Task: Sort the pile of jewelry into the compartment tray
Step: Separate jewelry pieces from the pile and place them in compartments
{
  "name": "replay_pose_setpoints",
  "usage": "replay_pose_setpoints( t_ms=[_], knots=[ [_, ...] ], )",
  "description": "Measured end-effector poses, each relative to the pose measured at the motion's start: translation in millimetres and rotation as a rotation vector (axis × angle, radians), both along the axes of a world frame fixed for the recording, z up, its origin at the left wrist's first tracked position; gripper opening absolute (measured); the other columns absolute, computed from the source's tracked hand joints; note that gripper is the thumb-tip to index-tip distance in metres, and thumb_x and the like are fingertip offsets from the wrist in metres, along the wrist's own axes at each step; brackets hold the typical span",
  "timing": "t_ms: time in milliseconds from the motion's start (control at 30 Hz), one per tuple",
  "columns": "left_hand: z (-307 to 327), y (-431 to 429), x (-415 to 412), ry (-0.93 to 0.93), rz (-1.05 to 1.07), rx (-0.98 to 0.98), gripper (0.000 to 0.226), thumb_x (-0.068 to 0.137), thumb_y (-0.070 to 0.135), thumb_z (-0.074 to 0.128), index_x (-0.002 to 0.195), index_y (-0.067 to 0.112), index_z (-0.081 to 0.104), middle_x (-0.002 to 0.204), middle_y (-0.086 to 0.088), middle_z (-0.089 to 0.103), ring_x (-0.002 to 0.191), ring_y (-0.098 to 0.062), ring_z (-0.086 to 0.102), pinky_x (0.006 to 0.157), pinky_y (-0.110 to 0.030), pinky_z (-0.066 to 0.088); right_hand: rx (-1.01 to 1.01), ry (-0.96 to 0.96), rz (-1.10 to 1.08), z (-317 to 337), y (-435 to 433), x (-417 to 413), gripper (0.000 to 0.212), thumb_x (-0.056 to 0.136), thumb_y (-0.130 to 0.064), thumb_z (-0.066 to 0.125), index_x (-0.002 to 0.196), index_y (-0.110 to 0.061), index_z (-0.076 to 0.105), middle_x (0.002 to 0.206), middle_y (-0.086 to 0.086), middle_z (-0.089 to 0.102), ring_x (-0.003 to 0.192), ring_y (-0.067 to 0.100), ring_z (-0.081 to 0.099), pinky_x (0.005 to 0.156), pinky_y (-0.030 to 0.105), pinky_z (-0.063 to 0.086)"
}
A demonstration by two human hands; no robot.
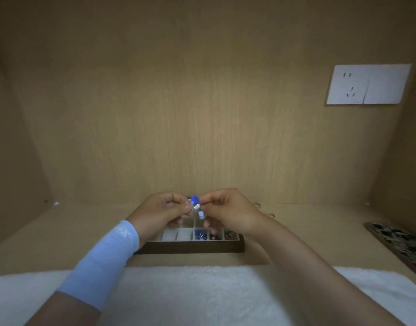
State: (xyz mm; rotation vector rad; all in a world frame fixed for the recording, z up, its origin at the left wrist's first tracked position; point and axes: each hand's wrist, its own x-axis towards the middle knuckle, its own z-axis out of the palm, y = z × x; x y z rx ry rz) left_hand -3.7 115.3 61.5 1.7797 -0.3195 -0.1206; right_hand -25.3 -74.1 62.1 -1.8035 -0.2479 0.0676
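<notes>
A small jewelry piece point(196, 206) with a dark blue stone, a silver sparkly middle and a pale blue drop hangs between my two hands above the compartment tray point(190, 247). My left hand point(160, 214) pinches its left side and my right hand point(228, 211) pinches its right side. The dark wooden tray has pale compartments; one holds blue pieces, two at the right hold dark pieces, others look bare. My hands hide the tray's back row.
A dark tray with a pile of jewelry point(400, 241) lies at the right edge. A white fluffy towel point(202, 295) covers the near surface. Small rings point(270, 215) lie behind my right wrist. A wall socket point(367, 84) is mounted on the back panel.
</notes>
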Motion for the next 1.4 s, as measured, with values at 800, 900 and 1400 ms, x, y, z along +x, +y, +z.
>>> replay_pose_setpoints(
  t_ms=[800, 900, 1400],
  knots=[
    [-20, 33, 21, 0.047, -0.056, -0.152, 0.019, 0.092, 0.022, 0.065, 0.11, 0.02, 0.07, 0.102, -0.002, 0.075, 0.087, -0.012, 0.067, 0.075, -0.026, 0.051, 0.013, -0.035, -0.048, 7, 39, 23, 0.014, 0.089, -0.009, 0.071, 0.101, -0.001, 0.073, 0.073, 0.002, 0.074, 0.053, 0.014, 0.062, 0.045, 0.023, 0.041],
    [-23, 28, 20, 0.05, -0.055, -0.13, 0.017, 0.088, 0.01, 0.07, 0.105, 0.011, 0.071, 0.088, -0.005, 0.075, 0.074, -0.01, 0.065, 0.064, -0.019, 0.049, -0.043, -0.034, -0.1, 4, 32, 24, 0.017, 0.088, -0.013, 0.074, 0.1, -0.002, 0.074, 0.068, 0.0, 0.071, 0.048, 0.012, 0.058, 0.044, 0.024, 0.037],
    [-36, 19, 10, -0.161, 0.109, 0.487, 0.012, 0.075, 0.03, 0.078, 0.081, 0.03, 0.068, 0.067, 0.01, 0.069, 0.077, -0.008, 0.067, 0.081, -0.029, 0.055, -0.621, -0.091, 0.001, -12, 23, 28, 0.008, 0.084, -0.026, 0.079, 0.079, -0.02, 0.079, 0.068, -0.011, 0.073, 0.062, 0.003, 0.065, 0.059, 0.025, 0.054]
  ],
)
